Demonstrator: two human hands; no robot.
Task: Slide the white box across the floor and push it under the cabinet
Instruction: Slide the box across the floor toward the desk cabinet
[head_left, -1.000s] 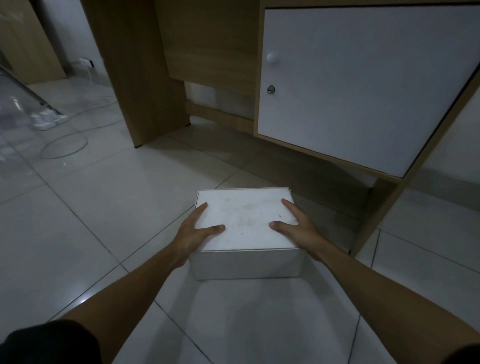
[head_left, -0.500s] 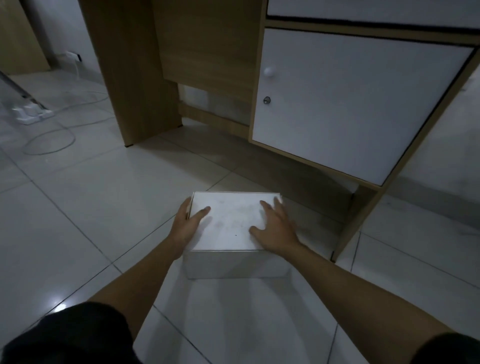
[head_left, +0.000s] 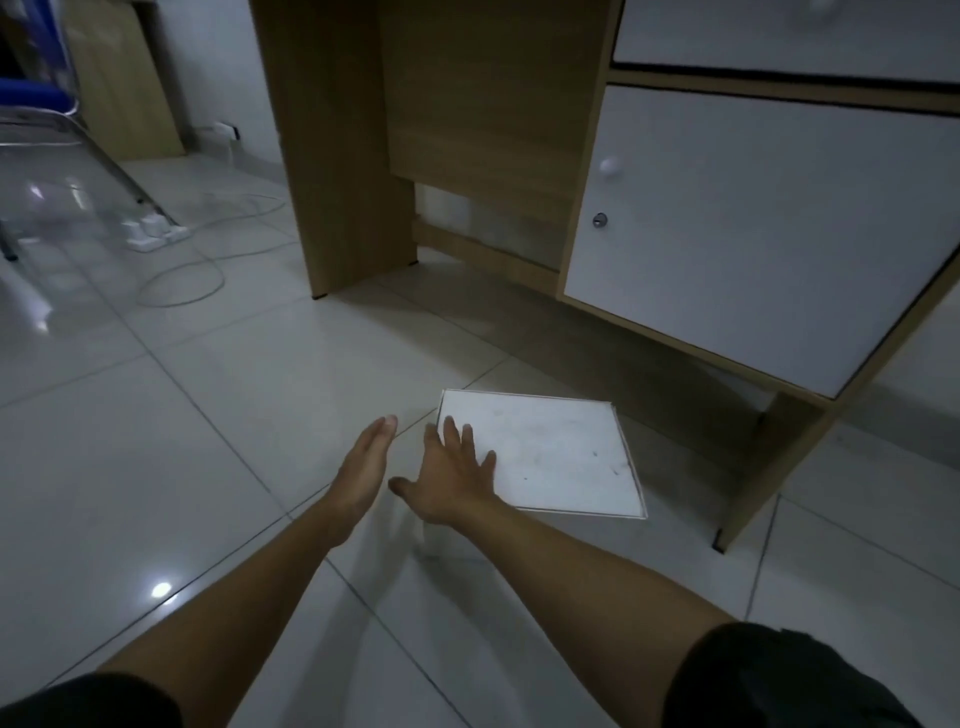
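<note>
You see a white box (head_left: 545, 457) with faint smudges on pale grey glossy tiles (head_left: 182, 441), a cabinet (head_left: 727, 249) with white doors and light wood-grain frame, and black sleeves (head_left: 779, 680).

No legible text (anywhere visible)

Off to my left I see a white power strip (head_left: 153, 235) on the tiled floor (head_left: 156, 415), its cable (head_left: 208, 270) looping nearby, beside a clear chair (head_left: 57, 171) with a blue cushion (head_left: 34, 98).
</note>
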